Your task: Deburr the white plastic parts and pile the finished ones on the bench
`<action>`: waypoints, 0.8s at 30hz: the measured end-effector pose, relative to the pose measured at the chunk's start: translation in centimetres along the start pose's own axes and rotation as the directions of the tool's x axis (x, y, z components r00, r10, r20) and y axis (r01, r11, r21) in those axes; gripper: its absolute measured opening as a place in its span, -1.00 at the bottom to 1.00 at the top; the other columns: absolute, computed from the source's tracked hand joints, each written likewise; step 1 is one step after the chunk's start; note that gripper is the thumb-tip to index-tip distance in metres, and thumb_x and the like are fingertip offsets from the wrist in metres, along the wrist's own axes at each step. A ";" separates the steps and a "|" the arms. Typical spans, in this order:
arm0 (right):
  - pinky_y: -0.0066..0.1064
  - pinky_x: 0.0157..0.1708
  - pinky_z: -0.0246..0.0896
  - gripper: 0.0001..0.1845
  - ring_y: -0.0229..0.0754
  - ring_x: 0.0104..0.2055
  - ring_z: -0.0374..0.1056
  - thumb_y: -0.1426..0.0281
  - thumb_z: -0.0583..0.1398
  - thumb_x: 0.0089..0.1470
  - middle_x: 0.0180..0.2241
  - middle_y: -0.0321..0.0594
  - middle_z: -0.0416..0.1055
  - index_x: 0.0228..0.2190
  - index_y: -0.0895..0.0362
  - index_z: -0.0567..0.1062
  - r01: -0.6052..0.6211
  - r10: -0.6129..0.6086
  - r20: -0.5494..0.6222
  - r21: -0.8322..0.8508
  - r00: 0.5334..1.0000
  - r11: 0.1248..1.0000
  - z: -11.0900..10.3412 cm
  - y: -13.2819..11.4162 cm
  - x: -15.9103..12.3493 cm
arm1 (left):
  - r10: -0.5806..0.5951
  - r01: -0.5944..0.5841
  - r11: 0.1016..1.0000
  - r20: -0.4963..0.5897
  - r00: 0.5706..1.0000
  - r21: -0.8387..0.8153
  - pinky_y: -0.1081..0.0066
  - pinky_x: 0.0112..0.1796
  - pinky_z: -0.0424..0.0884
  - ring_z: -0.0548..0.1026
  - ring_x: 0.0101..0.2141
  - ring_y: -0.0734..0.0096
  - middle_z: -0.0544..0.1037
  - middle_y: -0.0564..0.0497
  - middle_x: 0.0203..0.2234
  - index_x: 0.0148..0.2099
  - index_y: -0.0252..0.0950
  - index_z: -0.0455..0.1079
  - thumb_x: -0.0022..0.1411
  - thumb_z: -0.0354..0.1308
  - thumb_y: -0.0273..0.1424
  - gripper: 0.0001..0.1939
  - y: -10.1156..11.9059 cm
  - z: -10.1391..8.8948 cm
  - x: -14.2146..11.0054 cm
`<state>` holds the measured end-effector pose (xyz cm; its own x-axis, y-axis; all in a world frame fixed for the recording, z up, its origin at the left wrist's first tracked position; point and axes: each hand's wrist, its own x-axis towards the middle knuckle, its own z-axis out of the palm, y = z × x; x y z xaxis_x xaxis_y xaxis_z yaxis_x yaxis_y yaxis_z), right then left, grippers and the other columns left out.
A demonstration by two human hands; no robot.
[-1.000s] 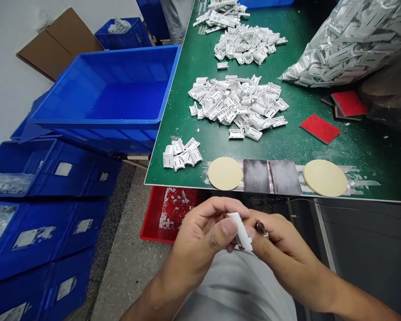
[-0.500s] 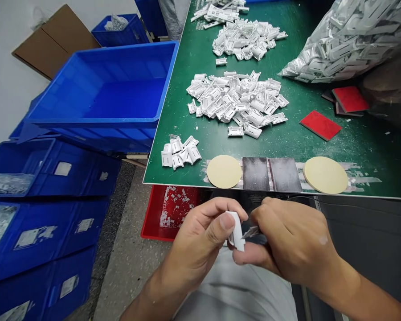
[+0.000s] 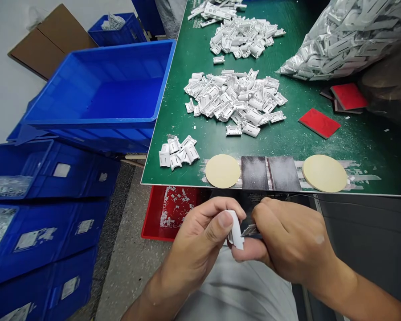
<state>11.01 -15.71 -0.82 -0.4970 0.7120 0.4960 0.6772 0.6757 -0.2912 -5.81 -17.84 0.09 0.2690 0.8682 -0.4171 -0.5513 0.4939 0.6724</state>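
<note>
at the lower centre of the head view, the left hand [image 3: 200, 236] pinches a small white curved plastic part [image 3: 235, 229] between thumb and fingers, tilted, probably so its edge stays exposed. the right hand [image 3: 290, 238] has its fingers curled together around a thin grey metal blade [image 3: 249, 230] that points at this edge; its thumb lies against the part's lower end, perhaps as a brace. the hands hide the blade's rear end.

a red plastic tray [image 3: 150, 225] sits below left, under the table edge, seemingly placed to catch scraps. along the green tabletop [image 3: 263, 147] edge lie 2 flat round cream discs [image 3: 223, 171] and 2 dark rectangular pads [image 3: 285, 174]. a loose heap of white plastic pieces [image 3: 234, 96] fills mid-frame; a bulging clear plastic bag [image 3: 350, 40] blocks the upper right.
</note>
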 end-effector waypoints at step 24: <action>-0.29 -0.51 -0.25 -0.50 -0.30 -0.58 -0.08 0.13 -0.05 0.38 -0.65 -0.40 0.05 -0.57 0.08 0.18 0.003 0.026 -0.075 0.365 0.997 0.931 0.8 0.0 -1.9 | 0.267 -0.221 0.914 -0.095 0.959 0.342 0.49 -0.37 0.28 0.33 -0.44 0.52 0.42 0.08 -0.43 -0.19 -0.20 0.49 0.33 0.16 -0.24 -0.84 0.1 -1.0 0.6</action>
<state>11.54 -16.92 -2.37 -0.4375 0.7130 0.5480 0.4311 0.7011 -0.5681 -6.49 -17.34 -0.66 0.0353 0.9598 -0.2784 -0.2933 0.2762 0.9153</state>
